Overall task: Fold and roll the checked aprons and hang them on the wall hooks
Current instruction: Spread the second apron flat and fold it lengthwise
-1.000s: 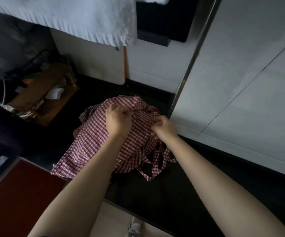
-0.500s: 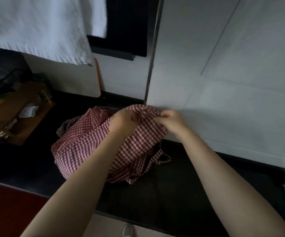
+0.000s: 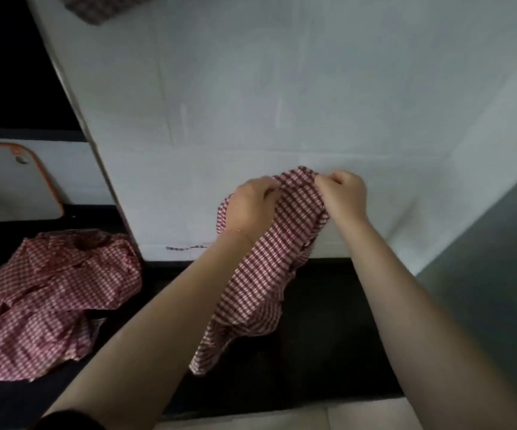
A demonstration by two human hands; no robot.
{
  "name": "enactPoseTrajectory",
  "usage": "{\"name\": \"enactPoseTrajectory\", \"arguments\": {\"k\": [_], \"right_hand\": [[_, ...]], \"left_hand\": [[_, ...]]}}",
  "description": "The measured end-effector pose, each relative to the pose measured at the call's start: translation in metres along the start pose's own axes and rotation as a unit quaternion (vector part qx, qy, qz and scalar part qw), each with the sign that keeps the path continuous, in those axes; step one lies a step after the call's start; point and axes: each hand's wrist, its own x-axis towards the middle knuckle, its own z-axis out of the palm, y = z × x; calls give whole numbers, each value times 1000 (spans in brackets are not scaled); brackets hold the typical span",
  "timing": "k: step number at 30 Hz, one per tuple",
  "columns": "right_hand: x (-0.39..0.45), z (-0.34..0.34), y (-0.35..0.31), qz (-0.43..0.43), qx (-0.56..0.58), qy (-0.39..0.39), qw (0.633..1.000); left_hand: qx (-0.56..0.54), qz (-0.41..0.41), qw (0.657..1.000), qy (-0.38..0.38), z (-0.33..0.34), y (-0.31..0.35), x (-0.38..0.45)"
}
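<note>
Checked apron (image 3: 260, 274): held up in the air between both hands, in front of the pale wall (image 3: 282, 103); its lower part hangs loose and crumpled over the dark counter (image 3: 328, 336), unfolded and not yet rolled.
Left hand (image 3: 251, 203): fingers are curled into the top edge of the cloth, so that edge is gripped, not merely touched.
Right hand (image 3: 342, 193): the same edge is pinched just beside the left hand, fingers bent round a small bunch of fabric.
Step in hand (a judgement): the top edge is being found and spread before the first fold. It would be done best if the hands were drawn apart along the hem until the cloth hung flat, with the dangling ties kept clear; a fold made while the cloth is bunched would likely roll unevenly.
Second apron (image 3: 52, 299): left in a heap on the counter to the left, well apart from the held one.
Cutting board (image 3: 12, 184): a white, orange-edged board is seen leaning against the back wall behind the heap.
Checked cloth at top (image 3: 102, 7): a blurred patch is seen high on the wall; whether it hangs on a hook cannot be told.
Change from half a second ago: the held apron has been lifted off the heap and carried to the right; the view has swung with it, and the white towel is no longer in sight.
</note>
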Motion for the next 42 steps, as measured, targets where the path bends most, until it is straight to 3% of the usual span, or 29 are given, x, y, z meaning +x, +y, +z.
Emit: {"name": "enactPoseTrajectory", "arguments": {"k": [3,8,11,14,19,22,25,27,31,36,39,42], "right_hand": [[22,-61,-15,-66,5,11,998],[57,-126,-46,-121,-142,-180,966],[71,-135,-52,-153,-138,-116,972],[74,-135,-65,-171,-88,-64,979],[60,-130,-85,-202,-26,-45,978],[54,-130,-93,-196,-44,-28,979],[51,-134,-93,-142,-41,-3,989],[48,-134,-93,-132,-71,-39,988],[37,-125,-96,-123,-228,-199,945],[5,-100,-113,-234,-226,-110,939],[-8,-89,-122,-231,-273,-186,915],[-19,-84,-125,-174,-271,-229,919]], "left_hand": [[-14,31,998,48,17,52,23],[-24,59,990,127,9,108,58],[-24,36,989,143,8,122,62],[-47,-29,994,99,11,116,55],[29,-63,996,-59,20,92,40],[-5,-70,997,-32,10,85,35],[-107,-81,991,11,-12,88,35],[-127,-65,989,26,-30,95,38],[-46,26,998,24,-59,107,40],[33,87,996,-10,-75,107,33],[44,99,994,-13,-81,108,27],[69,99,993,-6,-89,111,21]]}}
